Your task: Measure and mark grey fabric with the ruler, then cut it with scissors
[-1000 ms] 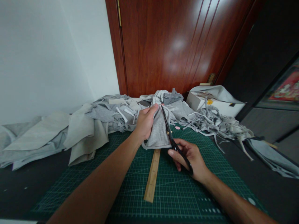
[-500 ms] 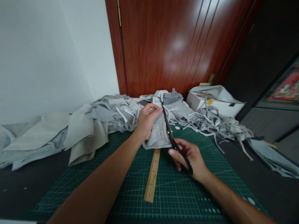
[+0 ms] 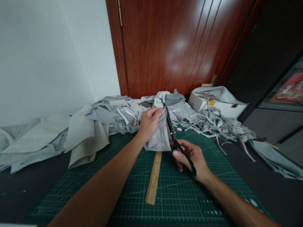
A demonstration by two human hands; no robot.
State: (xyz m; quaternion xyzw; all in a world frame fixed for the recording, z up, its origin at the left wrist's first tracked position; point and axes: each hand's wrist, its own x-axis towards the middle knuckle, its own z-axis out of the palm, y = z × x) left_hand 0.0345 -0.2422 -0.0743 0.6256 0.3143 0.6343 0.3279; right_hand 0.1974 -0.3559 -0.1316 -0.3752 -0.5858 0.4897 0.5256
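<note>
- Fabric piece [image 3: 160, 135] hangs above the green cutting mat [image 3: 118, 176], held taut for the blades; my left hand [image 3: 148, 124] fingers clamp its top edge
- Scissors [image 3: 176, 142], right of it, gripped in my right hand [image 3: 192, 156]; blades nearly together along its edge
- Wooden ruler [image 3: 153, 178] lies on the mat below

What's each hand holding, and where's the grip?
Left hand pinches the grey fabric piece at its top edge. Right hand holds the black scissors by the handles.
</note>
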